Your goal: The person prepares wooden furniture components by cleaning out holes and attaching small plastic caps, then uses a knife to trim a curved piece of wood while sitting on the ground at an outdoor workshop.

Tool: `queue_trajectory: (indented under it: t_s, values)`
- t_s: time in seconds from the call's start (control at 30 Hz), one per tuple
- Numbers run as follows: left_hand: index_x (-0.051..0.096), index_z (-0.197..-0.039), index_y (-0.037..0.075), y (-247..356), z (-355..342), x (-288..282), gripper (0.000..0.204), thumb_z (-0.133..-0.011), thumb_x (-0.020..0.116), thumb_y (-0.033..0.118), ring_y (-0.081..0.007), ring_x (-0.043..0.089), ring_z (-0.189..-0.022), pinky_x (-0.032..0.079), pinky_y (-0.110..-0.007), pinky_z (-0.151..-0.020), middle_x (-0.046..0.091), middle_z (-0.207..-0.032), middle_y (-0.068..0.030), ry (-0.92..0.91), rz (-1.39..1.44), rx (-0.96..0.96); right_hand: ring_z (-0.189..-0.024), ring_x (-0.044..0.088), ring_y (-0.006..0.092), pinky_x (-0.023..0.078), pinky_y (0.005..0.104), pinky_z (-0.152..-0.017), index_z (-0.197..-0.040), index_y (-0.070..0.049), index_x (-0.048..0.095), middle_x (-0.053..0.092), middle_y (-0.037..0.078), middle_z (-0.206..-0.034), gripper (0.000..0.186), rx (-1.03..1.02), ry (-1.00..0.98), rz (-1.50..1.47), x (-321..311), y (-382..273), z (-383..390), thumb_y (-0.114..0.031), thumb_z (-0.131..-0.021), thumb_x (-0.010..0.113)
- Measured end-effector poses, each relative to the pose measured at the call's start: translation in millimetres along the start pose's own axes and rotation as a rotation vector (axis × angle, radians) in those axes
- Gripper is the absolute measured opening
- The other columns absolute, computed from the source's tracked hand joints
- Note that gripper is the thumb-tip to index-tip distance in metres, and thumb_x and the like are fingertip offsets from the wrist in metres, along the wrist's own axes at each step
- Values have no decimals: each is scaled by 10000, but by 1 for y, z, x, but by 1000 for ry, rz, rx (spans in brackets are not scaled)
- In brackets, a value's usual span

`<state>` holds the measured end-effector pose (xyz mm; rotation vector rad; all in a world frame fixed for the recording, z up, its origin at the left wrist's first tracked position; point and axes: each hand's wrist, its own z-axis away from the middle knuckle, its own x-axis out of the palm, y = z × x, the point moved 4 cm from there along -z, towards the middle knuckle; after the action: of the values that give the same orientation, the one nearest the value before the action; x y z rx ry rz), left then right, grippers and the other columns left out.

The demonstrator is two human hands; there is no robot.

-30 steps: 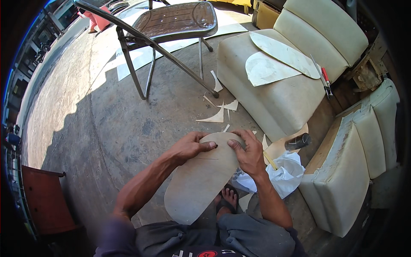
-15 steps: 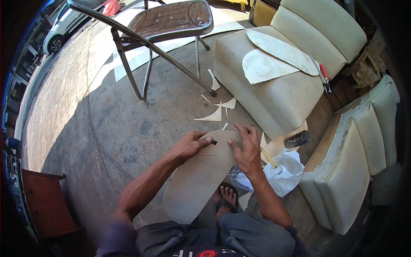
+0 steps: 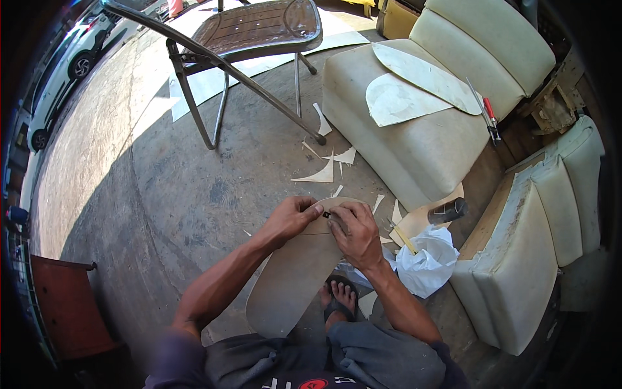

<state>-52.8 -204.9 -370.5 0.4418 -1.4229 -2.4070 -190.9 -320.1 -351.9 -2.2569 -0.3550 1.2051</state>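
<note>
A long beige board [image 3: 285, 275] with rounded ends slopes from my lap toward the floor, with a thin dark line drawn across its far part. My left hand [image 3: 291, 219] is closed on its far left edge, thumb on top. Beside that thumb is a small black piece [image 3: 326, 214], its exact kind too small to make out. My right hand [image 3: 357, 235] bends over the far right part of the board, its fingers pinched at the black piece. The fingers under the board are hidden.
A brown folding chair [image 3: 259, 29] stands ahead. On the cream seat [image 3: 395, 152] at right lie cut white panels [image 3: 431, 78] and a red-handled tool [image 3: 490, 111]. Board scraps [image 3: 317, 174], a white plastic bag [image 3: 427, 262] and a dark cylindrical container [image 3: 448, 211] are on the floor.
My right hand has moved left and closed in on the small black piece beside my left thumb. My left hand and the board stay nearly in place. A white car behind has moved nearer.
</note>
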Motion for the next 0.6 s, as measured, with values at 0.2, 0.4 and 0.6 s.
queue_trajectory:
  t_s: [0.2,0.4,0.6]
  values:
    - [704,-1117,1,5,7,-6,370,-1043,592,345,-112,632,-779,510,-312,-713,705,-908,-62,-89,118,-71,-1115,633,342,503,422,-990,-1333,-49,608,643,164,-1149,621,390,197,36,-16,19,8,-290,-809,838]
    - [694,-1120,14,1,7,-7,374,-1030,616,368,-107,633,-748,508,-295,-679,695,-899,-45,-102,122,-54,-1123,650,323,510,421,-980,-1326,-45,608,643,188,-1249,619,563,-34,-252,-14,29,10,-341,-832,834]
    - [688,-1120,18,4,9,-5,353,-989,677,346,-96,638,-736,509,-274,-667,699,-903,-39,-99,168,-41,-1090,651,333,514,416,-954,-1298,-45,609,631,177,-1183,565,538,-22,-252,-15,25,10,-301,-844,826]
